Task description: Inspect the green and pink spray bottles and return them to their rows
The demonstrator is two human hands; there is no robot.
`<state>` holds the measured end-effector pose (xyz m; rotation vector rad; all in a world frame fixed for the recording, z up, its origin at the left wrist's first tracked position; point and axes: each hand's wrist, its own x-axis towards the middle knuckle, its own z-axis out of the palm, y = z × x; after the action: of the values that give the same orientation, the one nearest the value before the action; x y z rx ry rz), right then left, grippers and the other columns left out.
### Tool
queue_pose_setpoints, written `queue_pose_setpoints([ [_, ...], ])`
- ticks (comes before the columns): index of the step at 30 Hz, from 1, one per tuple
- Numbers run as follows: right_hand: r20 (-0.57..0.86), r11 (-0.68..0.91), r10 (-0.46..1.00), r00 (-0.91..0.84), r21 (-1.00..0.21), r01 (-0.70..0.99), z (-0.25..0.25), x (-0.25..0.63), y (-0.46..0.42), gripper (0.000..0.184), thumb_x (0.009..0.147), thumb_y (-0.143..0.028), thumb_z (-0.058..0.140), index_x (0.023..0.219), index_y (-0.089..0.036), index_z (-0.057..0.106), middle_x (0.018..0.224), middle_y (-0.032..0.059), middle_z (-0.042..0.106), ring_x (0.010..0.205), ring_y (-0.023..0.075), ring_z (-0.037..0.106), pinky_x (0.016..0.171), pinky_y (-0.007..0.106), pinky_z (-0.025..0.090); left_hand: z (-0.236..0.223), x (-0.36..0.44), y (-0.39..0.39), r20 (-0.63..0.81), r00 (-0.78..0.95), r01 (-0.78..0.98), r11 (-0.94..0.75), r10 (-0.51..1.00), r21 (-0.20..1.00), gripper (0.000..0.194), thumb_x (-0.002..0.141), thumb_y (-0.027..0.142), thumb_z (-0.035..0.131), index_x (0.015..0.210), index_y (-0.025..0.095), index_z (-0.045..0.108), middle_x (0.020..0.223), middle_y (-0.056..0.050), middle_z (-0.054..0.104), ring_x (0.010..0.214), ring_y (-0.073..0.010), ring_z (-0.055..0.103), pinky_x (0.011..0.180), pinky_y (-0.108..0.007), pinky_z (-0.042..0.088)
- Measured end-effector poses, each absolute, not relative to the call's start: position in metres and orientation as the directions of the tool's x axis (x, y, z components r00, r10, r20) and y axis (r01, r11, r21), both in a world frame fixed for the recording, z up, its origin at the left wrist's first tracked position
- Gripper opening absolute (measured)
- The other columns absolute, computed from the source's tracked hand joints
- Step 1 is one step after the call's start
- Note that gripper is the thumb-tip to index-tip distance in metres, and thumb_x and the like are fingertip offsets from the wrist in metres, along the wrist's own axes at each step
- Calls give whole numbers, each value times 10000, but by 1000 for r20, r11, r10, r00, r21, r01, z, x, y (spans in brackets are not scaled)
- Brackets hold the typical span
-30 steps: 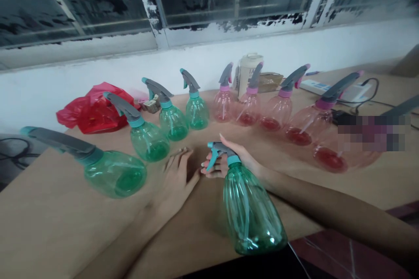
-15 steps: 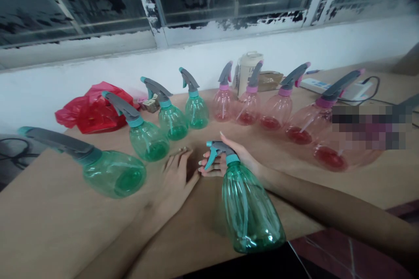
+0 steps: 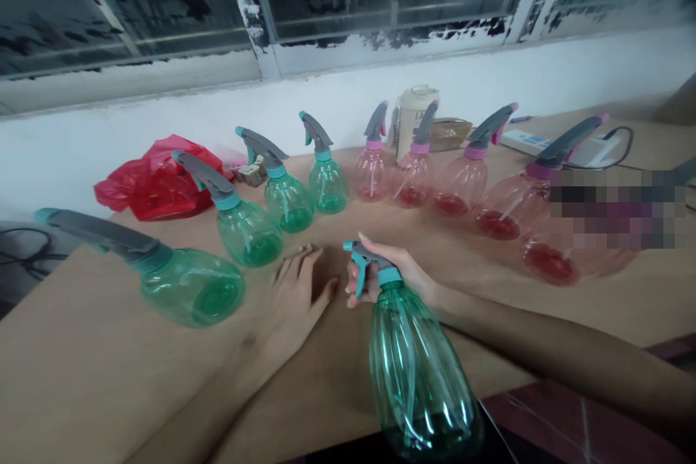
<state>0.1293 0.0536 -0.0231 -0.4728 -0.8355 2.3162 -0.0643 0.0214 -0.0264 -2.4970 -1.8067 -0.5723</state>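
A green spray bottle (image 3: 421,377) with a grey head and teal trigger leans toward me at the table's front edge. My right hand (image 3: 399,268) is closed around its head, the thumb along the top and the fingers curled by the trigger. My left hand (image 3: 296,286) lies open on the table, fingers stretched out, holding nothing. Beside it on the left are more green spray bottles, the nearest one (image 3: 190,286) large in view and another (image 3: 250,232) behind it. A little green liquid shows in their bottoms.
Several pink spray bottles (image 3: 460,185) curve along the back and right. A red plastic bag (image 3: 157,181) lies at the back left. A pale canister (image 3: 416,116), a brown packet (image 3: 450,134) and a white power strip (image 3: 587,148) are near the wall. Part of the right side is pixelated.
My right hand has shifted slightly right and down, its fingers now curled closer around the trigger. The held bottle's base has come lower and nearer me. My left hand stays nearly still.
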Motion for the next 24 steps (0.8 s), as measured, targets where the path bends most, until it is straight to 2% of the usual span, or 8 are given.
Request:
queue_pose_setpoints([
  [3,-141,-637,648,-748,-638,-432,-21,128,53,510,826,-596,488,781,-114,647,739,80,656,726,176,647,774,361,507,-26,-66,20,280,279,914,-343,919,217,424,891,366,424,1252,143,418,1308,-152,509,1223,-297,447,990,-477,375],
  [6,-168,-664,637,-753,-616,-425,-23,128,56,553,812,-629,481,832,-104,654,790,95,670,774,194,664,820,375,499,-26,-66,20,283,283,911,-350,916,220,428,876,352,452,1255,158,415,1312,-147,503,1235,-297,437,997,-476,366],
  [11,-181,-689,625,-759,-585,-428,-27,128,59,551,817,-621,480,862,-99,652,812,107,676,801,195,670,826,374,505,-27,-67,21,289,289,911,-355,913,210,446,869,345,474,1260,139,414,1309,-156,501,1233,-300,434,1000,-475,360],
  [24,-168,-686,617,-769,-592,-422,-27,127,59,561,808,-636,477,860,-109,660,811,99,672,807,187,659,839,365,492,-27,-66,21,292,296,909,-362,910,207,446,870,335,466,1259,120,423,1311,-165,497,1238,-308,429,1001,-482,361],
])
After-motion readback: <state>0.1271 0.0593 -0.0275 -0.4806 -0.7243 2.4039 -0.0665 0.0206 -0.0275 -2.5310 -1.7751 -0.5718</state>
